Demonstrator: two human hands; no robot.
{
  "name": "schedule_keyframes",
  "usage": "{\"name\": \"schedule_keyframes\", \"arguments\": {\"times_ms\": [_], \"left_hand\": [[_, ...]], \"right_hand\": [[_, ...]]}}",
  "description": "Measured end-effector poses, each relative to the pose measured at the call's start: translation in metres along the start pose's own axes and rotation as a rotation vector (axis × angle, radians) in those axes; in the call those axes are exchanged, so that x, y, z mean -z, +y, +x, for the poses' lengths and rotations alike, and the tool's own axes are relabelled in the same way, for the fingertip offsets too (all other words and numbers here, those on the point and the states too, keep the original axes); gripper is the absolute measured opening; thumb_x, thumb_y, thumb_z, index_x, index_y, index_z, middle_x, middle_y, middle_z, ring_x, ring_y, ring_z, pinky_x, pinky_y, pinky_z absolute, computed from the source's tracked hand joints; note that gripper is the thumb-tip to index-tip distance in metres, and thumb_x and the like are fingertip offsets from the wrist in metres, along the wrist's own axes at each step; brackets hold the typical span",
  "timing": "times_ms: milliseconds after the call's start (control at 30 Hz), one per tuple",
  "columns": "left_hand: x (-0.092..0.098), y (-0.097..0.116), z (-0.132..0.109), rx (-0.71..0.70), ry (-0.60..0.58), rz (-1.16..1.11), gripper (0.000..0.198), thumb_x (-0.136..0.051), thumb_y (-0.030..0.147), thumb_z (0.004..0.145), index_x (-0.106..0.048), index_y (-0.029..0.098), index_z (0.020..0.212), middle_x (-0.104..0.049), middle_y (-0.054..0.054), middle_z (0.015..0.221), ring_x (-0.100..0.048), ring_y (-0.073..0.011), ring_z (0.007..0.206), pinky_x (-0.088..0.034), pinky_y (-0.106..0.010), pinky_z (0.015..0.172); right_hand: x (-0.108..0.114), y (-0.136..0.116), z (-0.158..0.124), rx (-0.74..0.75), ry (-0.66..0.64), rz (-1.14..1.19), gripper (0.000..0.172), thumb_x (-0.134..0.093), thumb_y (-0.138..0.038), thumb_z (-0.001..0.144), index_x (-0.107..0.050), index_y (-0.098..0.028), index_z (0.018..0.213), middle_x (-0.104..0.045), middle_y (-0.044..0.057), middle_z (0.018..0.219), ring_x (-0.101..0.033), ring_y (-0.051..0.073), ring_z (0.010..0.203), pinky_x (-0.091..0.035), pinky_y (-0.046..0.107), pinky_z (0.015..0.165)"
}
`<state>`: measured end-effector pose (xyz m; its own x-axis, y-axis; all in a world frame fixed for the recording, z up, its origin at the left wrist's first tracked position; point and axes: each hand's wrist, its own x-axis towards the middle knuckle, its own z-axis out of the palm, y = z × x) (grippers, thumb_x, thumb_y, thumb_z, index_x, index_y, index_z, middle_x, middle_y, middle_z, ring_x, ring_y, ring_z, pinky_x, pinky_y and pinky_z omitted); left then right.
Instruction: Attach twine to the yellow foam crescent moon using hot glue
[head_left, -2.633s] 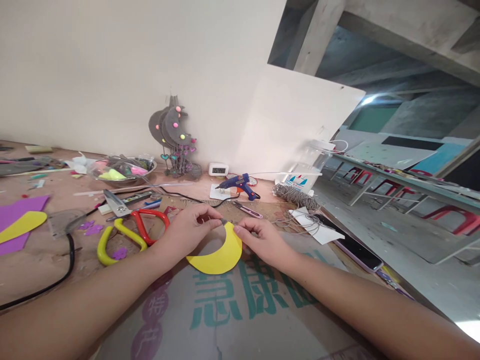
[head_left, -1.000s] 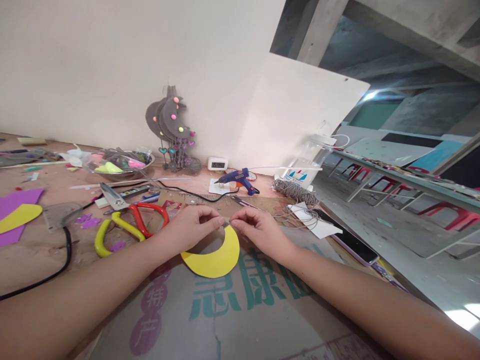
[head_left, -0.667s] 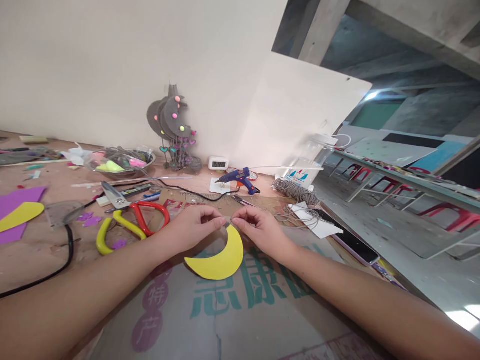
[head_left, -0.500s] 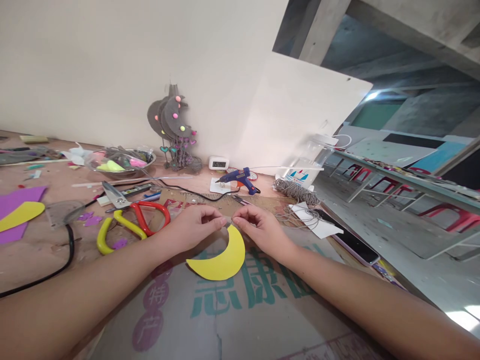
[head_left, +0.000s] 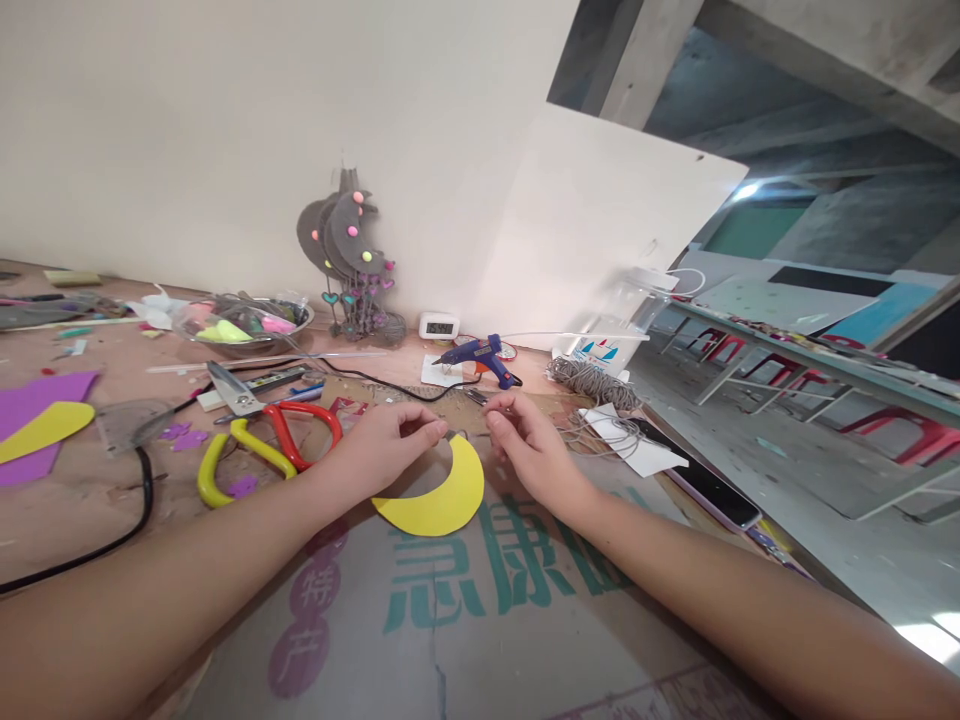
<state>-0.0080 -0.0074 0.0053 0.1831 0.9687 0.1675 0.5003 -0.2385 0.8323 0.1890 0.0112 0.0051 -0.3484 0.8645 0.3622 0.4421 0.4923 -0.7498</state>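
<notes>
My left hand point(head_left: 401, 445) pinches the upper tip of a yellow crescent-moon cutout point(head_left: 450, 502) between thumb and fingers. A small grey band or strand shows at that tip. The crescent curves down and to the left, just above the printed grey board, and my left hand hides part of its inner edge. To its right, a short gap away, is my right hand point(head_left: 534, 450). Its thumb and fingers are curled in close together; anything between them is too small to make out.
Left of my hands lie big scissors point(head_left: 300, 430) with red and yellow handles and purple scraps. Behind are a blue glue gun point(head_left: 480, 358), a small clock point(head_left: 439, 326), a bowl point(head_left: 247, 335) and grey moon ornaments point(head_left: 346, 240). Grey yarn point(head_left: 592, 380) and a phone point(head_left: 705, 480) are at right.
My right hand has drawn away from the crescent's tip, rightward and slightly up. The crescent has shifted a little up and left in my left hand.
</notes>
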Motion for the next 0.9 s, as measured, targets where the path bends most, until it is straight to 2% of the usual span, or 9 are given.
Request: {"name": "schedule_keyframes", "arguments": {"times_ms": [167,300,400,567,900], "left_hand": [[0.0,-0.002,0.0,-0.017,0.019,-0.02,0.032,-0.045,0.044,0.076,-0.063,0.018,0.076,-0.063,-0.001,0.069,-0.056,-0.0161,0.066,-0.041,-0.025,0.06],[0.0,-0.003,0.001,-0.021,0.012,-0.045,0.031,-0.045,0.043,0.076,-0.063,0.018,0.076,-0.065,-0.001,0.072,-0.057,-0.0167,0.069,-0.042,-0.026,0.062],[0.0,-0.005,0.002,-0.024,0.018,-0.05,0.031,-0.046,0.043,0.076,-0.065,0.019,0.08,-0.067,-0.001,0.076,-0.058,-0.0181,0.074,-0.043,-0.027,0.064],[-0.001,-0.006,0.003,-0.046,0.033,-0.093,0.029,-0.049,0.034,0.076,-0.065,0.023,0.097,-0.068,-0.001,0.097,-0.059,-0.0192,0.09,-0.046,-0.027,0.074],[0.0,-0.001,0.0,-0.024,0.039,-0.091,0.027,-0.052,0.038,0.074,-0.065,0.021,0.091,-0.067,-0.002,0.086,-0.06,-0.0187,0.08,-0.045,-0.026,0.065]], "right_hand": [[0.001,-0.007,0.0,0.017,-0.14,-0.133,0.029,-0.039,-0.037,0.086,-0.05,-0.016,0.07,-0.046,-0.001,0.063,-0.043,0.01,0.061,-0.035,0.022,0.057],[0.001,-0.013,0.0,-0.017,-0.224,-0.174,0.031,-0.042,-0.038,0.084,-0.052,-0.015,0.065,-0.047,-0.001,0.059,-0.042,0.01,0.056,-0.033,0.021,0.052],[0.0,-0.014,0.0,-0.01,-0.235,-0.18,0.029,-0.042,-0.036,0.084,-0.054,-0.015,0.068,-0.05,-0.001,0.062,-0.044,0.01,0.058,-0.034,0.021,0.053],[0.0,-0.013,0.0,-0.026,-0.227,-0.196,0.029,-0.041,-0.036,0.085,-0.053,-0.015,0.067,-0.051,-0.001,0.063,-0.045,0.01,0.059,-0.034,0.021,0.053],[0.0,-0.014,0.0,-0.028,-0.232,-0.197,0.028,-0.041,-0.035,0.085,-0.051,-0.015,0.067,-0.05,-0.001,0.062,-0.044,0.01,0.059,-0.034,0.021,0.054]]}}
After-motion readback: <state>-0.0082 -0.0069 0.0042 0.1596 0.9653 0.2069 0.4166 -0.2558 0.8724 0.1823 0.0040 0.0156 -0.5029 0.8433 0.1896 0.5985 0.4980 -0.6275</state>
